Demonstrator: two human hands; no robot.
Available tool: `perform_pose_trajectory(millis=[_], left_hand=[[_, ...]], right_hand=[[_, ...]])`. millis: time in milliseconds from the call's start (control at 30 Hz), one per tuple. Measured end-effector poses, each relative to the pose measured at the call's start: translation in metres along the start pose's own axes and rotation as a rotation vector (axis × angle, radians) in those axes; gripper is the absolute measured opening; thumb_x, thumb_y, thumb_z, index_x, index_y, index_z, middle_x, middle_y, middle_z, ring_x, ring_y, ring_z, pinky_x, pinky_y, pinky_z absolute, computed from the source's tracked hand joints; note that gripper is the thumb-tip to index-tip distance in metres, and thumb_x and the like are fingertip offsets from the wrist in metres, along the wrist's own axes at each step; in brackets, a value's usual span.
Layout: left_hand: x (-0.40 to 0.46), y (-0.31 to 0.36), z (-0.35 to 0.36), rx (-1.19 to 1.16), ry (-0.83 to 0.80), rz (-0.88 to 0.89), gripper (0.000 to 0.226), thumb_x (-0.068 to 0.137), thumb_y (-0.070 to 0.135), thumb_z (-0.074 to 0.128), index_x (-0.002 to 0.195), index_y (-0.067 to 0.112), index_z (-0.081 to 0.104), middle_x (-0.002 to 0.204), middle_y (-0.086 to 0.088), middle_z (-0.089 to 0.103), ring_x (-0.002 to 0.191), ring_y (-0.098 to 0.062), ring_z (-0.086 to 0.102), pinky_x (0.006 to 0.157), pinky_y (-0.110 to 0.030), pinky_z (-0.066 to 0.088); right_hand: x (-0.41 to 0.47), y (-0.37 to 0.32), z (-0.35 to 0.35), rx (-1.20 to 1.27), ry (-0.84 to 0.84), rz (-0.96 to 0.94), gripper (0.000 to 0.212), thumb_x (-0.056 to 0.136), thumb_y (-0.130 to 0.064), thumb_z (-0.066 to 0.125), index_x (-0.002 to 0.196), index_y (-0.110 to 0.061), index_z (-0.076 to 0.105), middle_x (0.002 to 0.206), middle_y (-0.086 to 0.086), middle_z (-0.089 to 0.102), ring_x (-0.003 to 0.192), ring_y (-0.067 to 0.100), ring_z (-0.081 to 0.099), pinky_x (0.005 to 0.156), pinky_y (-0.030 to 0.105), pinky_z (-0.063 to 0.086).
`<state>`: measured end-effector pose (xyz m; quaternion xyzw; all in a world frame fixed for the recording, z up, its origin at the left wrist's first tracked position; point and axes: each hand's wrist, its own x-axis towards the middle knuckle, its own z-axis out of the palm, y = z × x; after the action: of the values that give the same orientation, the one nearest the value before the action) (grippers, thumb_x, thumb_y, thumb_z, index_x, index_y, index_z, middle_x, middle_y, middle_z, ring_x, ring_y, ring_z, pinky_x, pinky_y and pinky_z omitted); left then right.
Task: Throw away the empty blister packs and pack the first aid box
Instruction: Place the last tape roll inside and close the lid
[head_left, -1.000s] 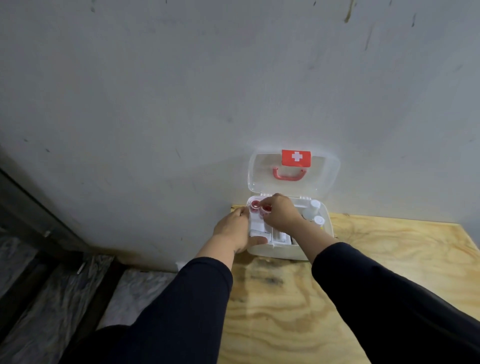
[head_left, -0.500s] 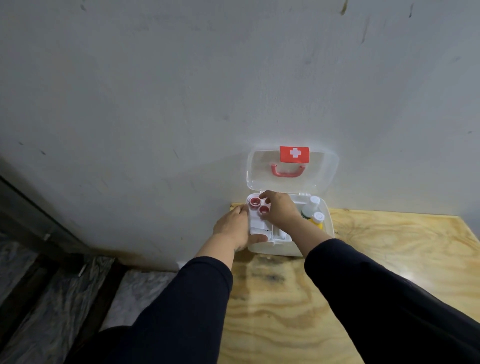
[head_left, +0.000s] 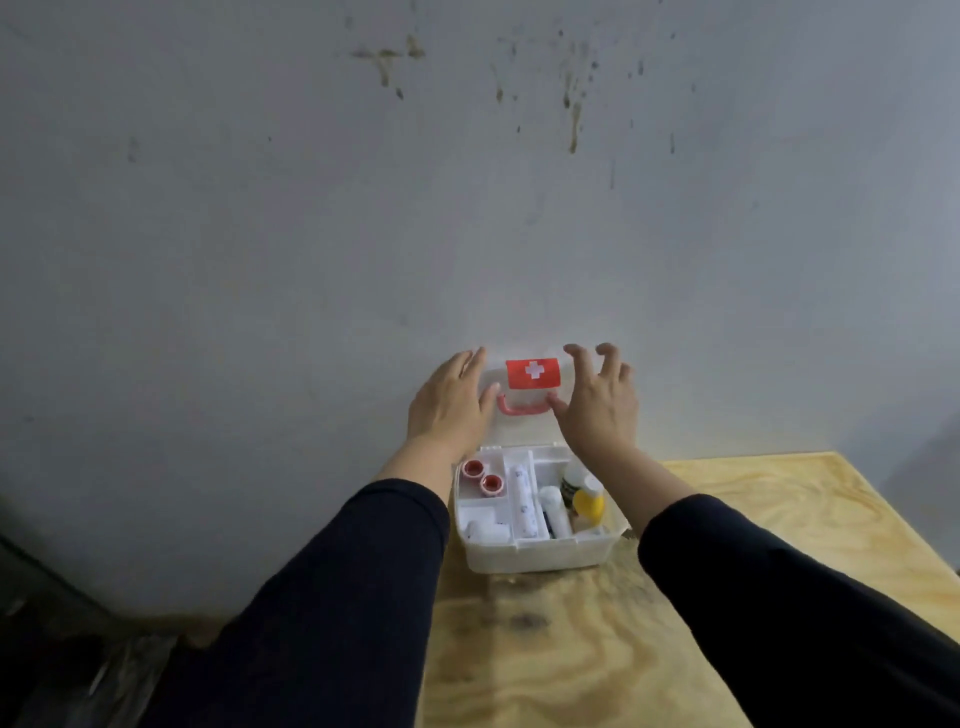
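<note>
A white first aid box (head_left: 540, 556) stands open on the plywood table, against the wall. Its clear lid (head_left: 530, 415) is upright, with a red cross label and a red handle. Inside lie two red tape rolls (head_left: 482, 477), a rolled bandage (head_left: 522, 501), a folded white dressing (head_left: 485, 530) and a yellow bottle (head_left: 588, 501) among white bottles. My left hand (head_left: 452, 405) is at the lid's left edge, fingers spread. My right hand (head_left: 597, 402) is at the lid's right side, fingers apart, thumb by the handle. No blister packs are in view.
The plywood table (head_left: 727, 519) stretches right and toward me. A stained grey wall (head_left: 467, 208) rises right behind the box. Left of the table's edge, a dark floor (head_left: 62, 665) lies lower down.
Both hands have left the box's compartments and risen to the upright lid. The tape rolls now lie in the back left compartment. The camera has come closer.
</note>
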<state>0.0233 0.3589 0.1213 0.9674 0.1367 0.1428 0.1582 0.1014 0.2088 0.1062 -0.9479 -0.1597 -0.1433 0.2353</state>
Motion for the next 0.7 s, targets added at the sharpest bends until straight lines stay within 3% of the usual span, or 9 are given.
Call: perform_pose_trajectory(millis=[167, 433, 533, 700], left_hand=[[0.006, -0.002, 0.008, 0.044, -0.089, 0.009, 0.058, 0.101, 0.043, 0.032, 0.153, 0.021, 0.018, 0.162, 0.001, 0.017, 0.148, -0.018, 0.017, 0.117, -0.036, 0.025], [-0.031, 0.003, 0.006, 0.127, 0.009, 0.093, 0.057, 0.101, 0.036, 0.037, 0.151, 0.015, 0.022, 0.159, -0.003, 0.022, 0.146, -0.020, 0.022, 0.119, -0.033, 0.019], [-0.051, 0.007, 0.012, 0.118, 0.001, 0.137, 0.057, 0.101, 0.034, 0.037, 0.151, 0.014, 0.020, 0.161, -0.002, 0.018, 0.149, -0.017, 0.015, 0.121, -0.032, 0.010], [-0.085, 0.019, 0.033, 0.138, -0.085, 0.180, 0.062, 0.100, 0.032, 0.036, 0.154, 0.014, 0.010, 0.163, 0.000, 0.010, 0.151, -0.015, 0.005, 0.122, -0.033, 0.002]], right_hand=[[0.015, 0.000, 0.003, 0.090, -0.119, 0.083, 0.054, 0.087, -0.038, 0.061, 0.137, -0.031, 0.041, 0.145, 0.013, 0.030, 0.127, 0.037, 0.037, 0.099, 0.045, 0.042], [-0.019, 0.006, -0.006, 0.093, -0.053, 0.050, 0.052, 0.086, -0.045, 0.060, 0.133, -0.033, 0.044, 0.143, 0.010, 0.031, 0.123, 0.033, 0.040, 0.090, 0.043, 0.049], [-0.046, 0.011, -0.008, 0.090, -0.031, 0.028, 0.052, 0.084, -0.044, 0.062, 0.132, -0.033, 0.045, 0.144, 0.010, 0.030, 0.121, 0.032, 0.042, 0.086, 0.041, 0.050], [-0.096, 0.027, -0.005, 0.191, -0.069, 0.076, 0.053, 0.085, -0.035, 0.064, 0.133, -0.032, 0.042, 0.153, 0.005, 0.015, 0.135, 0.027, 0.029, 0.095, 0.038, 0.046]])
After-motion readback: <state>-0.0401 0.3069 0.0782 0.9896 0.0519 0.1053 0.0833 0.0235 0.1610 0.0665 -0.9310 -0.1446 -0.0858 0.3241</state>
